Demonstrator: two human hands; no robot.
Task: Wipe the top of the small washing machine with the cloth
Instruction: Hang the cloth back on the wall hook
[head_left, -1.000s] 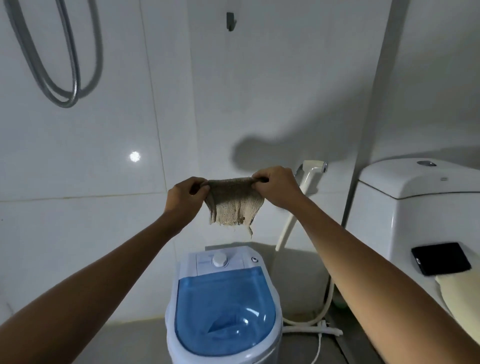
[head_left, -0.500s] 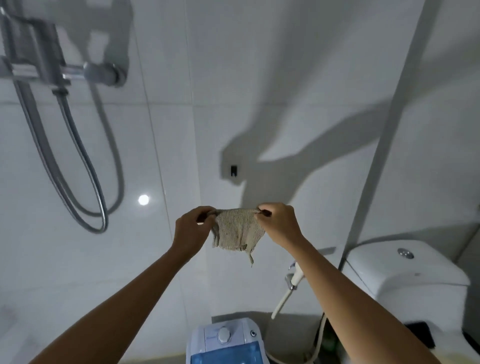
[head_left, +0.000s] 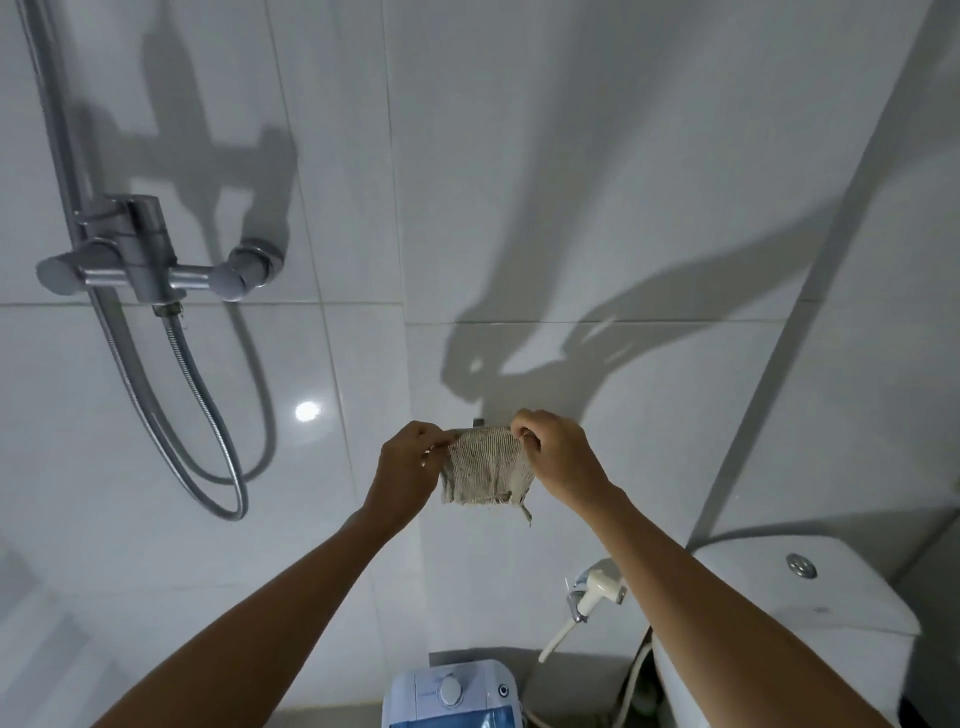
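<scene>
Cloth (head_left: 485, 470) stretched between left hand (head_left: 408, 470) and right hand (head_left: 558, 457), fingers pinching top corners.

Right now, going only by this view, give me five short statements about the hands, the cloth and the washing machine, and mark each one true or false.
1. Both hands hold the cloth by its top edge. True: the left hand and right hand each pinch an upper corner.
2. The cloth rests on the washing machine. False: it hangs in the air, well above the machine.
3. The cloth is bright blue. False: it is a greyish-beige knit with a loose thread at one lower corner.
4. A toilet tank stands to the right of the washing machine. True.
5. The shower hose hangs on the right wall. False: it loops down on the left.
</scene>
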